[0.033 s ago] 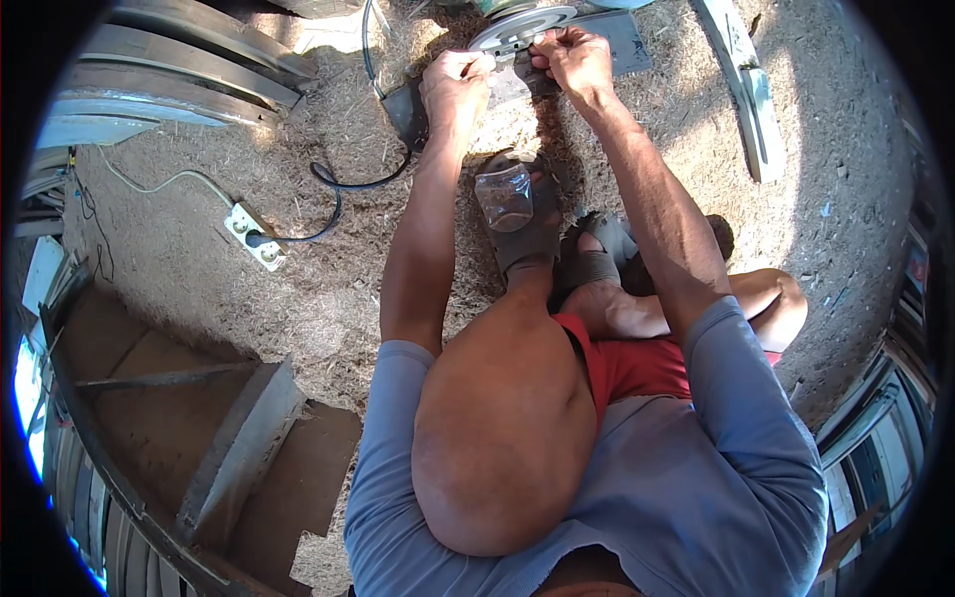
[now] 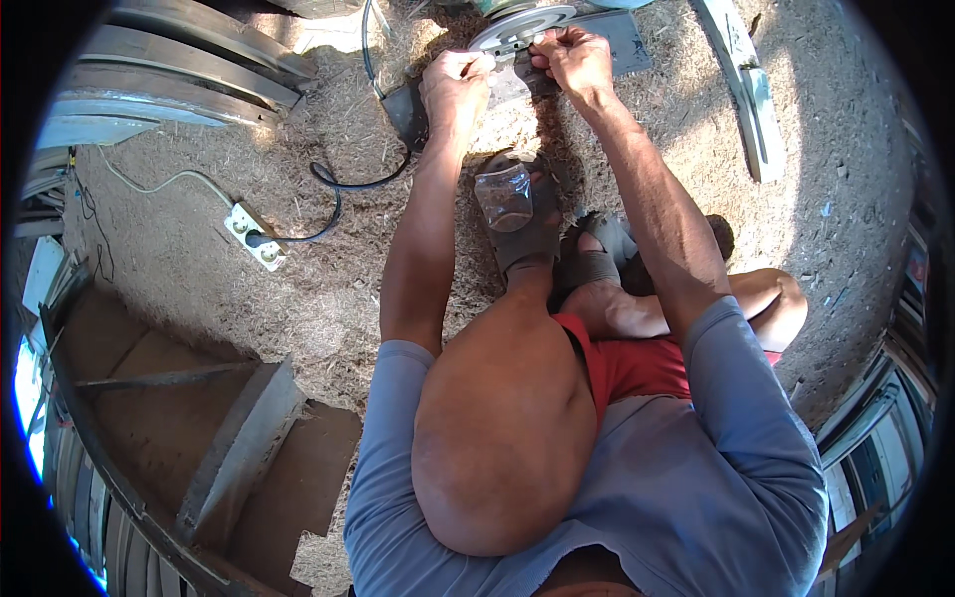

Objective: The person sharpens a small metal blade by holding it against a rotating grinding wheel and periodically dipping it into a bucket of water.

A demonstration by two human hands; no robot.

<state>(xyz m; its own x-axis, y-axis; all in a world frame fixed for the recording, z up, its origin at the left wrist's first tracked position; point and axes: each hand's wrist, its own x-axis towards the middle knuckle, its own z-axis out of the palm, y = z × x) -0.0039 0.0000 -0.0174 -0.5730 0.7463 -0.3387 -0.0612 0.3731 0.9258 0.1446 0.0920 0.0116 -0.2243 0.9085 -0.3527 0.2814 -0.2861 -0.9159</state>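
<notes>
At the top of the view, a pale grey round disc point(image 2: 532, 22) stands close in front of both hands. My left hand point(image 2: 456, 88) is closed in a pinch beside the disc's lower left edge. To the right, my right hand point(image 2: 577, 64) also pinches, with thumb and bent fingers against the disc's lower right part. Whatever sits between the fingers is too small to make out. Below the disc, between the hands, lies a flat greyish piece point(image 2: 510, 88). A dark flat piece point(image 2: 405, 116) is beside my left wrist.
A white power strip point(image 2: 255, 236) with a black plug lies on the shavings-strewn ground, its black cable point(image 2: 336, 199) running toward the disc. Clear plastic point(image 2: 505, 195) rests on my sandalled foot. Curved planks point(image 2: 179, 75) lie upper left, a board point(image 2: 746, 95) upper right, a brown wooden frame point(image 2: 239, 453) lower left.
</notes>
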